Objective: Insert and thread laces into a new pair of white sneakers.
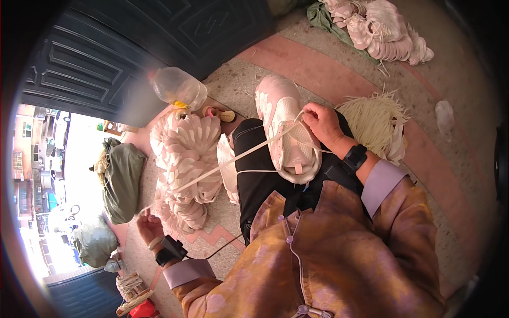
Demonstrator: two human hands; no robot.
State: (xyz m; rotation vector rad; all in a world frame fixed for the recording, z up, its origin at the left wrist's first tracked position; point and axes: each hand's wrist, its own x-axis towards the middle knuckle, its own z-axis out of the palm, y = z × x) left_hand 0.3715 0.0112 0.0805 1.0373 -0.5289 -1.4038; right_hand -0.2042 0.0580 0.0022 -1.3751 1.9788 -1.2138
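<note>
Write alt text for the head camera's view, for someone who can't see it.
Viewed from above, a person's left hand holds a pale lace stretched from a pink-and-white shoe on their lap, while the right hand pinches lace at the shoe's side. On the floor around them lie a heap of pale layered pieces and a bundle of cords.

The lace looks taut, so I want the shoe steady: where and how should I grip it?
Probably cup the shoe by its rounded toe, coming from the far end: it juts past the knees, clear of the lace and right hand.
</note>
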